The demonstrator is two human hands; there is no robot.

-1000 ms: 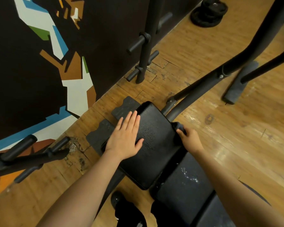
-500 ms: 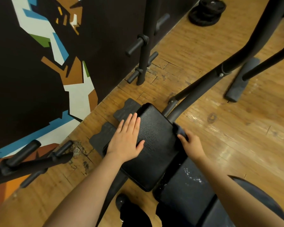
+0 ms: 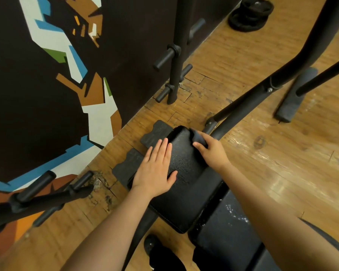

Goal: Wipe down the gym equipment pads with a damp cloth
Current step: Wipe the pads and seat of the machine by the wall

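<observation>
Pad [image 3: 184, 184]: black textured cushion, sitting at the end of the gym equipment, tilting over the wooden floor [image 3: 282, 153] near the painted wall [image 3: 47, 94].
Cloth [image 3: 199, 138]: dark, bunched up, lying on the pad's far right corner; it is probably damp, though the view is not showing that clearly.
Right hand [image 3: 211, 151]: gripping the cloth with curled fingers and pressing it against the pad's far edge.
Left hand [image 3: 155, 171]: lying flat on the pad's left side, fingers straight and together, thumb spreading out across the surface, holding nothing.
Second pad [image 3: 221, 235]: sitting just behind the first, nearer the person, with small droplets glistening on its top.
Frame tube [image 3: 243, 110]: black metal, running from beside the pad's far end up toward the right.
Rubber mats [image 3: 143, 149]: two dark pieces lying on the floor just left of the pad, partly under the left hand's fingers.
Upright post [image 3: 175, 55]: standing against the wall with short pegs sticking out.
Weight plates [image 3: 250, 14]: stacking on the floor, well apart from the pad, at the top of the view.
Shoe [image 3: 151, 243]: dark, showing on the floor below the pad.
</observation>
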